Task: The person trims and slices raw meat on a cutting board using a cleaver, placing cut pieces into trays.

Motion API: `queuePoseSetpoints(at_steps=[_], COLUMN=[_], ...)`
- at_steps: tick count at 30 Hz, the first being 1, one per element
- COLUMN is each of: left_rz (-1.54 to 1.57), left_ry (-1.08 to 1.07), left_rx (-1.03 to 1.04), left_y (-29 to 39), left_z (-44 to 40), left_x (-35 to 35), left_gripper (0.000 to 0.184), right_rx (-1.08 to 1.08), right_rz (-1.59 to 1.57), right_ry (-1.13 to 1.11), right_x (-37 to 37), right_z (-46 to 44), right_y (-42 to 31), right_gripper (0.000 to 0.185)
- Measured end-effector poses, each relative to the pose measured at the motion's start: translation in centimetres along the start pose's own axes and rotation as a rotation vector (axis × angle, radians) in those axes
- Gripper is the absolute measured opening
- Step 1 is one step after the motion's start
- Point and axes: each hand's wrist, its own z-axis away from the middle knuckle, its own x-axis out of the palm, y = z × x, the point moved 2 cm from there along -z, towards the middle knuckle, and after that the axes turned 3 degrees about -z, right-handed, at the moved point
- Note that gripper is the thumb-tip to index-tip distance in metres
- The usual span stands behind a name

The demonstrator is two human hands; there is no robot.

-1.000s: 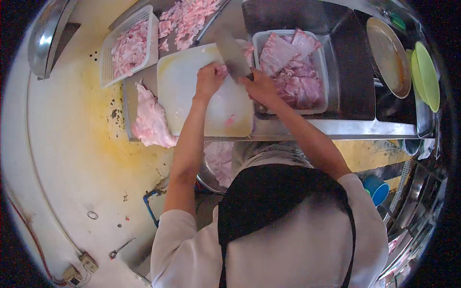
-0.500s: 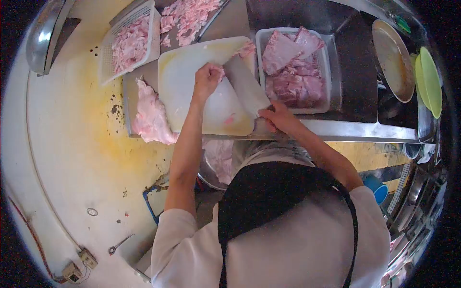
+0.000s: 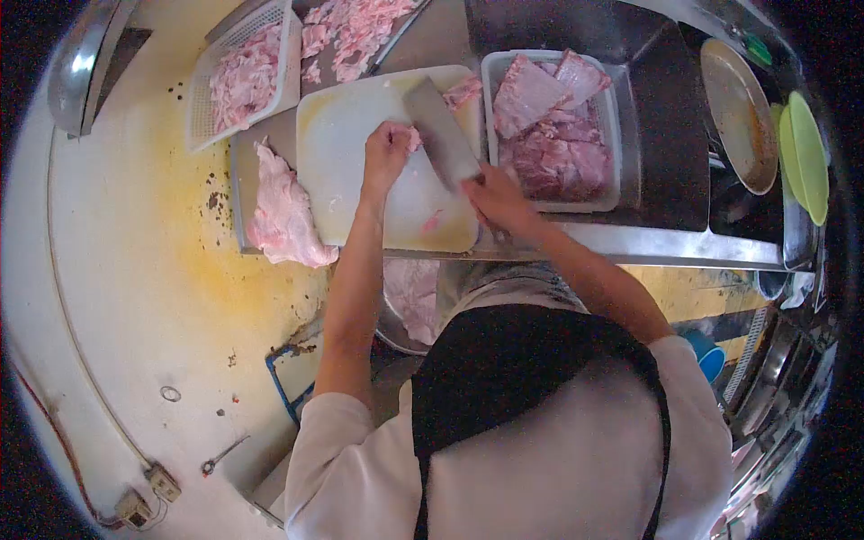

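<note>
My right hand (image 3: 500, 200) grips the handle of a broad-bladed cleaver (image 3: 441, 130), its blade slanting up and left above the white cutting board (image 3: 346, 180). Just left of the blade, my left hand (image 3: 387, 155) is closed on a small piece of pink meat (image 3: 415, 139) that pokes out past the fingers. A meat scrap (image 3: 463, 92) lies at the board's upper right corner, and a smaller scrap (image 3: 434, 220) near its lower edge. Left of the board, a large pale slab of meat (image 3: 286, 211) hangs slightly over the counter's front edge.
A white basket (image 3: 290, 72) of pale meat strips stands at upper left, beside a heap of trimmings (image 3: 351, 36). Right of the board sits a white basket (image 3: 617, 171) with larger red cuts. Below the counter is a bowl holding meat (image 3: 414, 297). A pan (image 3: 740, 117) stands far right.
My right hand and the cleaver have moved up and to the left, bringing the blade farther over the board. My left hand stays almost in place with the meat piece.
</note>
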Motion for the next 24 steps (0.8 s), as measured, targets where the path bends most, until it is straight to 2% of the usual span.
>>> queuePoseSetpoints(at_steps=[2,3,5,6,8,11,15,18,20,21,24], left_rz=[0.243,0.205,0.125,-0.140,-0.661,-0.521,-0.574,-0.659,-0.669,-0.578,-0.310], left_ry=[-0.018,-0.022,-0.040,-0.014,0.038,0.064,-0.022,-0.078,-0.102,-0.110,-0.101], left_rx=[-0.277,-0.289,-0.312,-0.134,0.231,0.454,0.367,0.357,0.361,0.339,0.316], left_y=[-1.0,-1.3,-1.9,-1.8,-1.5,2.5,0.9,0.4,0.3,0.8,1.1], left_z=[-0.3,-0.3,-0.4,-0.5,0.0,1.1,1.1,1.3,1.3,1.4,1.8], left_x=[-0.7,-1.5,-3.1,-3.4,-3.3,-0.8,-0.7,-1.5,-1.6,-1.5,-1.2], left_gripper=[0.015,0.012,0.008,0.007,0.010,0.014,0.012,0.008,0.005,0.003,0.008], right_rx=[0.036,0.083,0.223,0.292,0.183,0.064,0.033,-0.017,-0.007,0.001,0.075], right_rz=[-0.025,-0.041,0.005,0.028,-0.036,-0.088,-0.024,-0.005,0.027,0.046,0.048], right_ry=[-0.083,-0.151,-0.109,-0.083,-0.059,-0.028,-0.002,-0.009,0.014,0.023,-0.017], right_x=[-0.6,-1.1,-2.8,-3.5,-3.4,-2.9,-0.9,0.4,0.9,1.1,1.1], right_z=[3.1,4.1,6.3,6.9,5.7,2.4,-1.1,-4.1,-4.4,-4.4,-2.6], right_y=[2.9,3.6,0.1,-1.1,-0.4,-0.3,-3.8,-3.8,-3.7,-3.7,-1.0], right_gripper=[0.027,0.026,0.027,0.027,0.028,0.029,0.030,0.041,0.035,0.031,0.040])
